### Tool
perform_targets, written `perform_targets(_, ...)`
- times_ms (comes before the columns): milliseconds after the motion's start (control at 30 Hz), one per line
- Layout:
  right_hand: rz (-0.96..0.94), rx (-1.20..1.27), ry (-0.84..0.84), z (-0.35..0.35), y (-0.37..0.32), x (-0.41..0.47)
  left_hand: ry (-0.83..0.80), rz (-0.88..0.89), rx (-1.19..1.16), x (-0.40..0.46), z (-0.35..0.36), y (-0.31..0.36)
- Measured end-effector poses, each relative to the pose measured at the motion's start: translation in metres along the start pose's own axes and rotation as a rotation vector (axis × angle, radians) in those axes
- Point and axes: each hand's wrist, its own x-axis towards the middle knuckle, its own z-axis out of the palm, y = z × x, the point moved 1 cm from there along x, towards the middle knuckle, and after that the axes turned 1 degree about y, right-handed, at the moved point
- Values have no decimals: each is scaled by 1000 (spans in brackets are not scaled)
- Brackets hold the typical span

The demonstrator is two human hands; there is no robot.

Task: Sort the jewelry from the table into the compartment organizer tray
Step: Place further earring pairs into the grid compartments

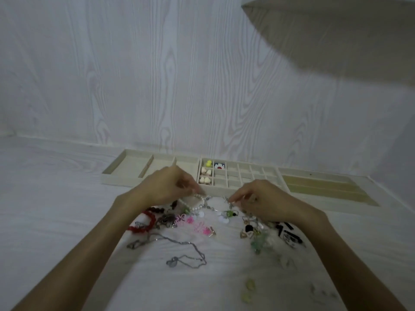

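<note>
Head camera view, looking down over two bare forearms at a pale wood-grain worktop [67, 198]. At far left of the jewelry heap lay a red beaded bracelet [146, 222], and nearer the viewer a thin silver chain necklace with a small pendant [179, 252]. Just right of the bracelet sat bright pink flower-shaped charms [193, 223].

The left hand [170, 187] had its fingers curled down, pinching one end of a bracelet of white pearl beads and silver links with green charms [208, 204]. The right hand [258, 198] pinched the other end, so the bracelet hung stretched between them, just above the heap and close to the tray's front edge. To the right lay black-and-white enamel pieces [289, 234] and pale green bits [258, 243].

Behind the hands stood the cream compartment organizer tray [116, 169]: long bare sections at left, a grid of small cells in the middle, ridged slots at right. Only the leftmost small cells held pieces, yellow, cream and a dark flower shape.

The sorting looked barely begun, with this bracelet being lifted free. The next move probably calls for untangling it from the heap and carrying it to a long left section, since the small cells seem too tight.
</note>
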Motion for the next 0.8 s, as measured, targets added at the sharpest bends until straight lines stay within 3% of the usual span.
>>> perform_targets(200,-26,-173,146,32,2,-15,-101,-4,44,-23,34,10)
perform_targets(367,-41,-170,237,42,0,-19,-23,-11,129,-19,51,22)
perform_targets(533,3,1,252,35,-2,-19,-4,-16,-99,-11,64,31)
perform_targets(667,28,41,234,22,-3,-15,114,20,-366,-2,62,34)
perform_targets(800,47,192,313,6,-3,-5,118,55,-515,8,50,34)
